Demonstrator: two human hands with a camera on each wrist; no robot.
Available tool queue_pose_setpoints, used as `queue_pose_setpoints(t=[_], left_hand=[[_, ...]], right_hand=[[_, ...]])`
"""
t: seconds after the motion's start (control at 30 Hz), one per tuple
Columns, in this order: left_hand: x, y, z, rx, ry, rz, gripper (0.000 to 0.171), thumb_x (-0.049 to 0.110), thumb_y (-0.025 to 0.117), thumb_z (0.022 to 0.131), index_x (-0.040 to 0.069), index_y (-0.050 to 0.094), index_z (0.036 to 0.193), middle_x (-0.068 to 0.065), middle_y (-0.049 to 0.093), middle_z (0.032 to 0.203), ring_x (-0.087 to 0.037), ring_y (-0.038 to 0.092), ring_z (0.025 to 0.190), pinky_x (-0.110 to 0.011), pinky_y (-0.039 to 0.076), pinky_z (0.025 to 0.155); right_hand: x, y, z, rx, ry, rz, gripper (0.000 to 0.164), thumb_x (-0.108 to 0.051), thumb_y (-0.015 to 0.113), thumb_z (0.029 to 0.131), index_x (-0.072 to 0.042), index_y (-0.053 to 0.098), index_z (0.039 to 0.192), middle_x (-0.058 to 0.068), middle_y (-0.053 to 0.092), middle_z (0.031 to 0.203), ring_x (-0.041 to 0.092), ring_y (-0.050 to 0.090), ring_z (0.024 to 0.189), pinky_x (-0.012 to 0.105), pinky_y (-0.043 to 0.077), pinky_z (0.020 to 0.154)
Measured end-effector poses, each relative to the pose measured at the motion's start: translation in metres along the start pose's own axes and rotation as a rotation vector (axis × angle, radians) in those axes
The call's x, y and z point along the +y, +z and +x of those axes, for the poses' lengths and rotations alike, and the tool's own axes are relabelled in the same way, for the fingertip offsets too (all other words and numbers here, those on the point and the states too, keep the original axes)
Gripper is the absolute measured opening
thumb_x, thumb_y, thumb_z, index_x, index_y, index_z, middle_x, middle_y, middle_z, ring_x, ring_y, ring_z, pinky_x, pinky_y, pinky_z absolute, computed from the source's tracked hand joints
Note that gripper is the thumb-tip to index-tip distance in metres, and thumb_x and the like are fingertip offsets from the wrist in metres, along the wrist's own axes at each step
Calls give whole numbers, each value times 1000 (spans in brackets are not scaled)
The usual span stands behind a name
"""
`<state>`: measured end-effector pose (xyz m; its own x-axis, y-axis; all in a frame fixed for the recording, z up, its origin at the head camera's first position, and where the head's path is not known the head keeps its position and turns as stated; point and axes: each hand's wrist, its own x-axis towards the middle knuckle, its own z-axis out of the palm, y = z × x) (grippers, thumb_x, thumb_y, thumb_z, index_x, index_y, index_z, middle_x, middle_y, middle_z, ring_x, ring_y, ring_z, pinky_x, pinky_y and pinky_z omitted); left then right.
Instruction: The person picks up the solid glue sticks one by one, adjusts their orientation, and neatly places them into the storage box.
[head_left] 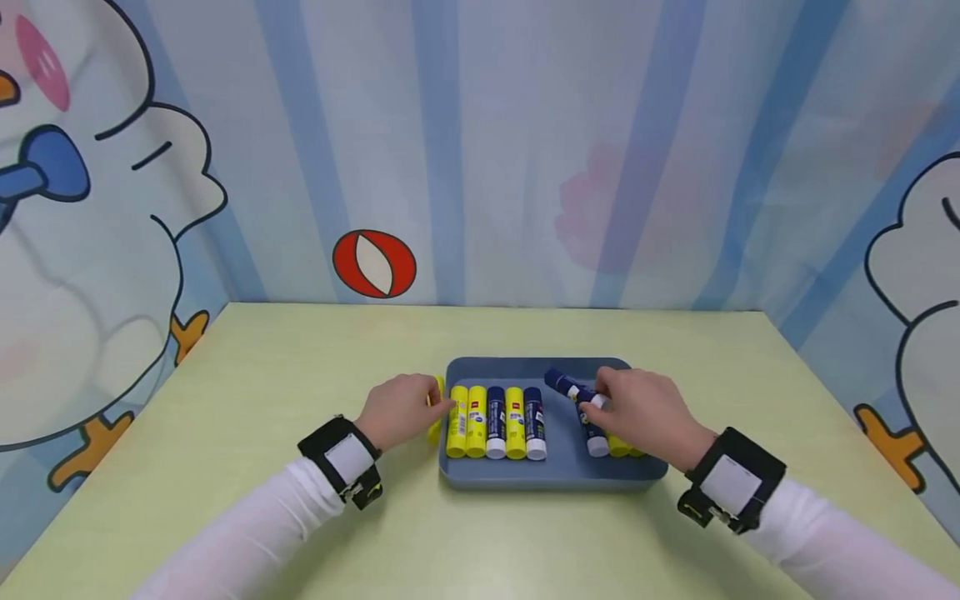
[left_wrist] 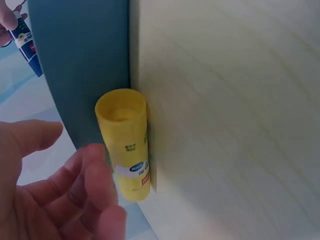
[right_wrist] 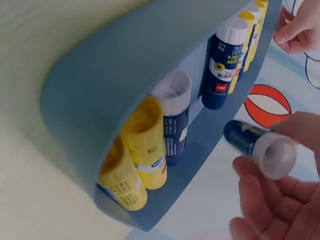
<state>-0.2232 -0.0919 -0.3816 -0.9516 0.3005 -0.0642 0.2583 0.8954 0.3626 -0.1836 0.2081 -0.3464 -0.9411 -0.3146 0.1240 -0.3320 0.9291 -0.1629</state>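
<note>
My right hand (head_left: 648, 412) pinches a dark blue glue stick (head_left: 564, 385) with a white end, tilted above the right half of a grey-blue tray (head_left: 555, 477). Below that hand lie another blue glue stick (right_wrist: 176, 132) and two yellow ones (right_wrist: 150, 160), partly covered in the head view. My left hand (head_left: 401, 410) is at the tray's left edge, its fingers loosely bent. Beside them a yellow glue stick (left_wrist: 127, 155) lies outside the tray, along its wall; the left wrist view shows no grip on it.
Inside the tray, yellow glue sticks (head_left: 476, 423) and blue glue sticks (head_left: 535, 425) lie side by side in a row on the left. A gap separates this row from the sticks on the right. The pale table (head_left: 300, 350) ends at a printed backdrop (head_left: 495, 167).
</note>
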Motion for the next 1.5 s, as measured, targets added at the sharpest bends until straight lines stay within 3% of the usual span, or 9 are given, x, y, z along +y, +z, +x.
queue_pose_setpoints(t=[0.2,0.57,0.9,1.07,1.27,1.5], left_hand=[[0,7,1,-26,25,11,27,31,59,85,15,54,64,4,46,52,-12,45,48,-23,32,42],[3,10,3,-42,-2,-35,27,22,58,84,13,52,60,2,43,52,-13,44,45,-23,29,40],[6,7,2,-39,-30,-43,26,23,58,83,13,53,60,3,45,51,-13,45,46,-23,31,41],[9,6,2,-46,-54,-39,26,24,58,84,13,53,61,2,44,52,-14,45,48,-23,31,42],[8,7,3,-52,-55,-36,26,24,58,83,13,53,60,2,44,51,-13,45,47,-23,30,42],[4,8,2,-47,-39,-38,26,23,58,83,13,53,59,3,44,51,-13,44,46,-23,30,41]], right_hand=[[-1,8,0,36,-37,-103,30,-34,66,77,-11,49,67,-3,40,50,9,37,41,24,26,37],[-9,20,2,25,-53,-145,34,-29,67,77,-13,44,58,-5,32,47,9,35,39,23,21,36],[-24,24,14,-171,-23,-300,43,-39,66,74,-13,44,48,-4,32,48,11,39,42,24,26,36],[-28,30,17,-189,-38,-332,44,-41,65,73,-12,44,48,-3,29,48,13,39,43,25,27,37],[-28,36,22,-231,-29,-334,42,-44,66,73,-11,49,54,-1,38,49,15,43,48,30,35,45],[-28,37,24,-222,-38,-314,40,-41,65,76,-12,48,53,-3,35,48,14,43,44,26,31,39]])
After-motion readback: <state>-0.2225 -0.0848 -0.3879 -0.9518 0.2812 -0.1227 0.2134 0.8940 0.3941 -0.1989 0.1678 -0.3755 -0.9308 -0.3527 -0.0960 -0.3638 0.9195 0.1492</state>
